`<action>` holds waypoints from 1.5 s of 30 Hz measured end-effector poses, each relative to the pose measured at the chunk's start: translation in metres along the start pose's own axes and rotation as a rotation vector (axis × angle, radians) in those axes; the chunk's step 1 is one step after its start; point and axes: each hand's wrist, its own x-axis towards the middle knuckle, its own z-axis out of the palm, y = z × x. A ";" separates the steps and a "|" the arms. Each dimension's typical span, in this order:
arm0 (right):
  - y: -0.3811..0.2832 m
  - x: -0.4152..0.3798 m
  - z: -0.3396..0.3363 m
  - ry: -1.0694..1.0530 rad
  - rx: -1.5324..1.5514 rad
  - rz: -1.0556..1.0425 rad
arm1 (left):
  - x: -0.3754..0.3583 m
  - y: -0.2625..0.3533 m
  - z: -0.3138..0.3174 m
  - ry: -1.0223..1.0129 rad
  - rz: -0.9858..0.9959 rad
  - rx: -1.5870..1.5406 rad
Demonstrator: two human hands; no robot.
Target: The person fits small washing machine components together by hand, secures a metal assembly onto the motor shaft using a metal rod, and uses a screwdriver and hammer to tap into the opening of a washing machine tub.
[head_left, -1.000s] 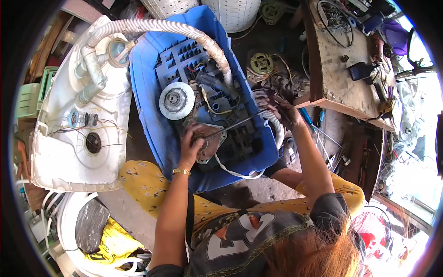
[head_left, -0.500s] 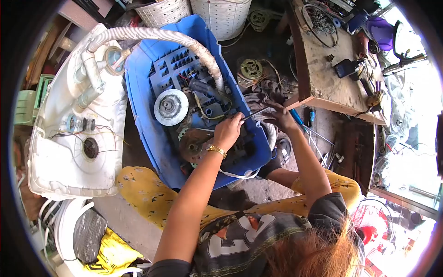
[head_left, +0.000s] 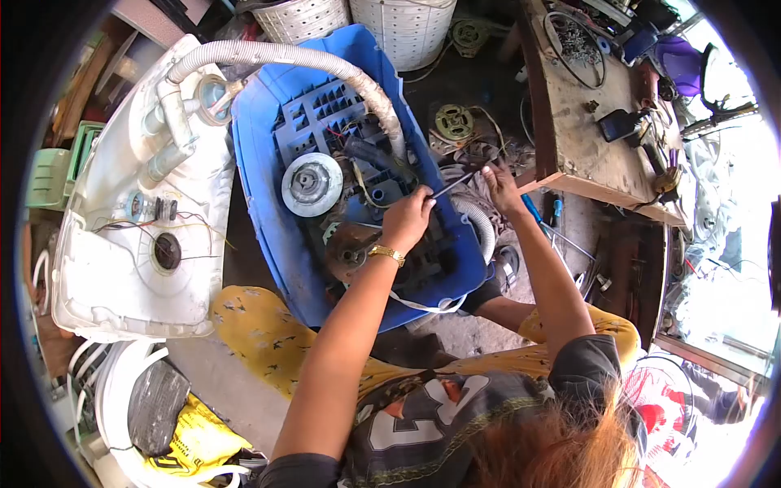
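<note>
In the head view, my left hand (head_left: 407, 219), with a gold watch or bracelet at the wrist, is closed around one end of a thin metal rod (head_left: 453, 186) above the right wall of a blue plastic washing machine body (head_left: 252, 211). My right hand (head_left: 502, 189) is closed at the rod's other end, just outside that wall; its fingertips are partly hidden. Inside the blue body lie a round pale pulley wheel (head_left: 312, 185), a rusty round part (head_left: 348, 254) below my left hand, and wires. A grey corrugated hose (head_left: 378, 102) arches over the rim.
A white washer tub panel (head_left: 130, 285) with pipes and wires stands at left. A wooden bench (head_left: 573, 138) with tools is at right. Blue-handled screwdrivers (head_left: 532, 208) and dark rags lie on the floor below it. White perforated baskets (head_left: 404, 37) stand behind; a red fan (head_left: 655, 403) is at lower right.
The view has shifted slightly, moving the surroundings to the right. Both hands have moved a little up, the right one also outward, with the metal rod still between them.
</note>
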 end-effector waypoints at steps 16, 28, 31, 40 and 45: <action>0.005 0.007 -0.029 -0.431 -0.337 0.376 | -0.014 0.001 0.019 -0.063 0.068 0.121; -0.011 0.012 -0.052 -0.713 -0.443 -0.774 | -0.033 0.000 -0.034 -0.031 0.138 0.120; -0.002 0.013 -0.047 -0.623 -0.320 -0.831 | -0.061 -0.021 -0.081 0.200 -0.007 0.287; -0.009 0.007 -0.042 -0.639 0.015 -0.557 | -0.089 -0.085 -0.047 0.264 -0.250 -0.289; -0.014 0.012 -0.051 -0.653 -0.057 -0.677 | -0.094 -0.085 -0.037 0.334 -0.286 -0.535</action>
